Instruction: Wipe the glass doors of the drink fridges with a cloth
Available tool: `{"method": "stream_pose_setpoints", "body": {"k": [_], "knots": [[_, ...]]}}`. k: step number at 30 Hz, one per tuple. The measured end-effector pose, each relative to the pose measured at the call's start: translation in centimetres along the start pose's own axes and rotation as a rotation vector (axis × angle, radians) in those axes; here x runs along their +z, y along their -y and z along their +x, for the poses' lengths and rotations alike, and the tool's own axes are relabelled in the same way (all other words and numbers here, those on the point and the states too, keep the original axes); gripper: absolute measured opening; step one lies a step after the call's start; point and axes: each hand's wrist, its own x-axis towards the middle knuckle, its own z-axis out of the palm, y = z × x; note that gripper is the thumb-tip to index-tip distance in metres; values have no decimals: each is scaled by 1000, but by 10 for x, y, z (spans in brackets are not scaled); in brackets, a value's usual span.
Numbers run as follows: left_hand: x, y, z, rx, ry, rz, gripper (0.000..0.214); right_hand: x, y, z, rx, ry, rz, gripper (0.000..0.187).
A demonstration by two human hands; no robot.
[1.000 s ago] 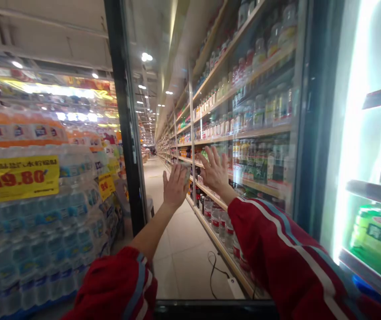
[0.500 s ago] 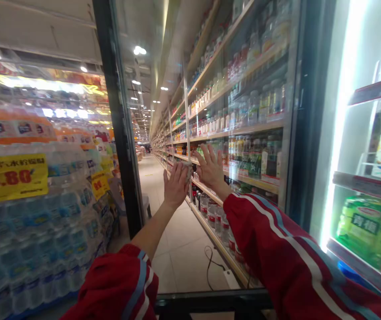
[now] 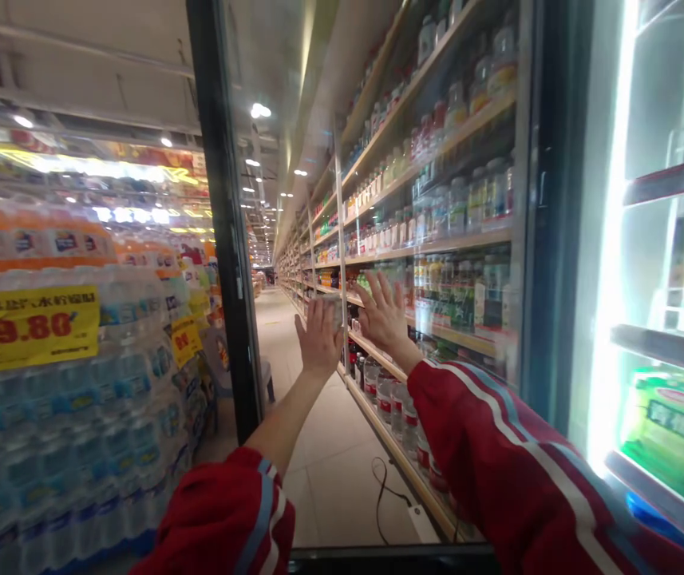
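A glass door [image 3: 294, 495] in a dark frame fills the middle of my view. My left hand [image 3: 319, 339] lies flat against the pane, fingers together, pressing a greyish cloth [image 3: 337, 303] to the glass. Most of the cloth is hidden under the fingers; only its edge shows by the fingertips. Just to the right, my right hand [image 3: 386, 319] is spread on or very near the same pane, with no object visible in it. Both forearms are stretched forward in red sleeves with white and blue stripes.
Stacked packs of bottled water [image 3: 60, 447] stand at left behind a yellow price sign [image 3: 27, 329]. Lit fridge shelves [image 3: 670, 351] with a green pack [image 3: 670, 435] are at right. Through the glass appear shelves of bottles, a cable [image 3: 379, 499] and a power strip [image 3: 422, 523].
The view has shifted slightly, so the scene sits a little to the right and lower. Both hands stay at the glass, with the left still pressing the cloth.
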Motion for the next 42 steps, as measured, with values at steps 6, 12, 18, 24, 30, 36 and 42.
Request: {"method": "stream_pose_setpoints", "body": {"k": [6, 12, 18, 24, 30, 36, 42], "knots": [[1, -9, 3, -4, 4, -30, 56, -1, 17, -10, -112, 8, 115, 40], [-30, 34, -25, 75, 72, -11, 74, 2, 51, -11, -108, 117, 184, 42], [-49, 59, -46, 72, 182, 63, 62, 10, 83, -8, -89, 86, 151, 50], [-55, 56, -48, -9, 194, 86, 53, -4, 45, -12, -35, 103, 83, 39], [-49, 41, -55, -61, 193, 75, 52, -15, 8, -39, 95, 53, 4, 44], [-43, -2, -38, 42, 190, 27, 51, -17, 13, -61, -59, 174, 35, 45], [-42, -17, -34, 24, 219, 20, 51, -33, -30, -62, 227, 67, -59, 46]]}}
